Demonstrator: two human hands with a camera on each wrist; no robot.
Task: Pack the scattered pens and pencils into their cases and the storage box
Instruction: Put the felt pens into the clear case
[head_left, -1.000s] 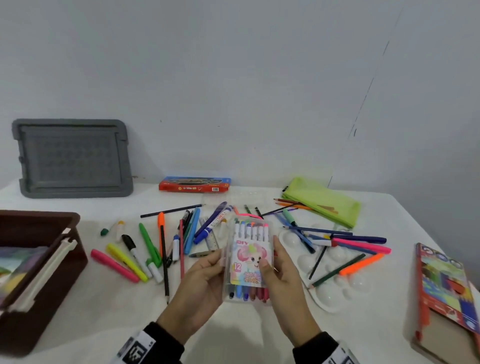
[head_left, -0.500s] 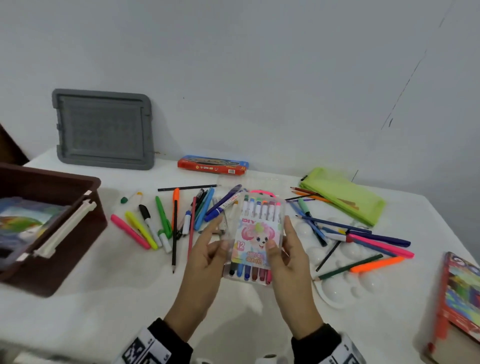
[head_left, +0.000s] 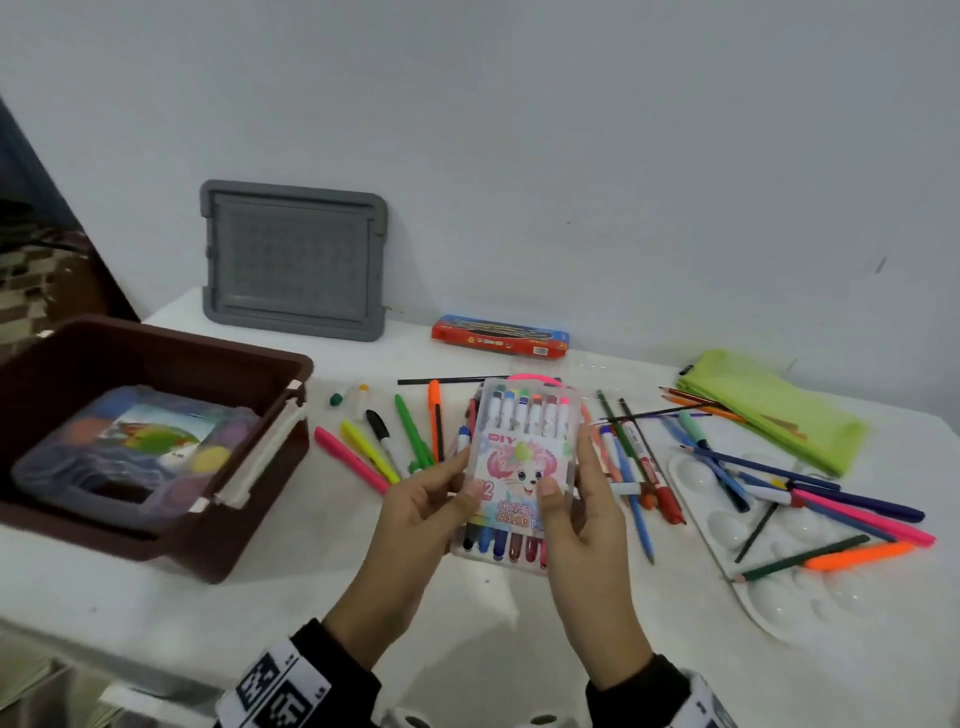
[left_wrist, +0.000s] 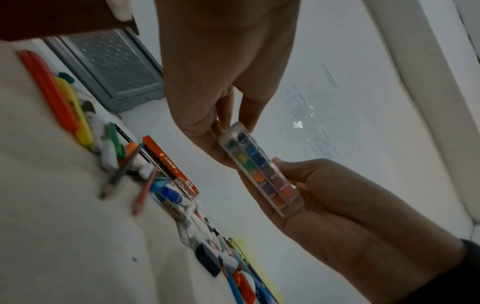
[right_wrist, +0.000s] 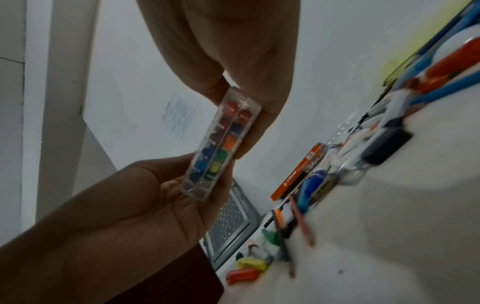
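Observation:
A clear plastic case of colour markers (head_left: 522, 467), with a cartoon label, is held upright above the table by both hands. My left hand (head_left: 457, 483) grips its left edge, thumb on the front. My right hand (head_left: 569, 467) grips its right edge the same way. The left wrist view shows the case's bottom end (left_wrist: 262, 170); so does the right wrist view (right_wrist: 221, 144). Loose pens and markers (head_left: 410, 436) lie behind the case, with more pens and pencils (head_left: 831, 499) to the right. The brown storage box (head_left: 291, 364) stands open at the left.
A clear paint set (head_left: 135, 457) lies inside the box. A grey lid (head_left: 293, 260) leans on the wall. A red pencil box (head_left: 501, 336) and a green pouch (head_left: 769, 410) lie at the back. A white palette (head_left: 789, 608) sits at right under some pens.
The view has swung left, so the brown box and its contents show more fully. Both hands still hold the marker case, which has shifted a little to the left over the pens.

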